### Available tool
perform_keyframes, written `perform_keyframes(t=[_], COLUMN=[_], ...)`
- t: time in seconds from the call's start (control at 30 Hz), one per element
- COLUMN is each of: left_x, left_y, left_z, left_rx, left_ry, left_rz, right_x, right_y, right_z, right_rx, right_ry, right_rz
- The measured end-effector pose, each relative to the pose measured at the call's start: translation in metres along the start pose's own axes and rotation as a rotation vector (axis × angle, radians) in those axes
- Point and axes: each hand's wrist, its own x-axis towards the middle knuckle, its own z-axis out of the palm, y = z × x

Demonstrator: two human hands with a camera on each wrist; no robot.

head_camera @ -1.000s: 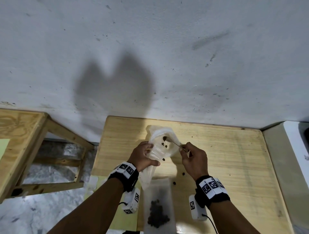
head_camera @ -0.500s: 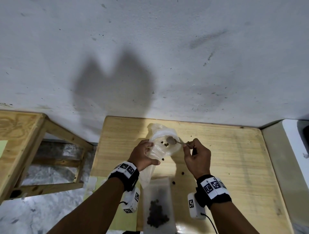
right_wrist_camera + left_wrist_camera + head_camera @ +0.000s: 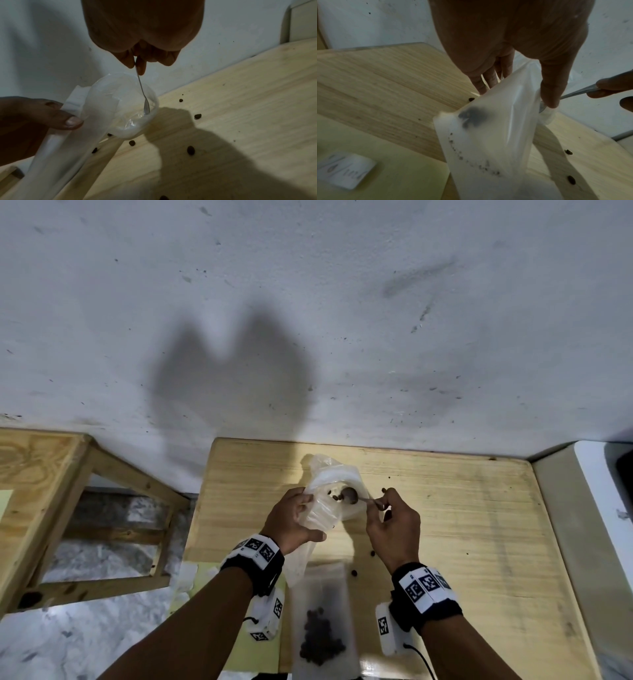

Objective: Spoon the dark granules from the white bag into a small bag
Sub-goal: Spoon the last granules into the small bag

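Spoon (image 3: 352, 497) pinched in right fingers (image 3: 383, 501) — bowl inside left-held white bag (image 3: 329, 508).

small bag (image 3: 322, 628): blurred, cut off by the head view's lower edge.
spoon (image 3: 576, 93) bowl: hidden behind the left thumb.

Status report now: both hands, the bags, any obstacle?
Left hand grips white bag. Right hand pinches spoon, bowl inside it. Loose granules on table.

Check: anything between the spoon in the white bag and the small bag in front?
Nothing visible. The spoon, pinched by the right hand, sits in the white bag held open by the left hand. The small bag lies flat nearer the person; its mouth is blurred.
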Motion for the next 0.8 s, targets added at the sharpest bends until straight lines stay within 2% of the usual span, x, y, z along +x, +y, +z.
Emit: perform_keyframes(t=[0.17, 0.3, 0.5, 0.8], left_x=[0.001, 0.0, -0.003, -0.004], left_y=[-0.001, -0.001, -0.001, 0.0], left_z=[0.0, -0.001, -0.001, -0.001], left_rx=[0.014, 0.026, 0.036, 0.049], left_ry=[-0.001, 0.002, -0.002, -0.006], left_rz=[0.01, 0.018, 0.027, 0.031], right_x=[-0.001, 0.002, 0.002, 0.003], right_y=[0.001, -0.001, -0.006, -0.007], right_z=[0.002, 0.001, 0.001, 0.009], right_rx=[0.088, 0.105, 0.058, 0.172], right_ry=[0.053, 0.089, 0.042, 0.107], right_rz=[0.093, 0.111, 0.092, 0.219])
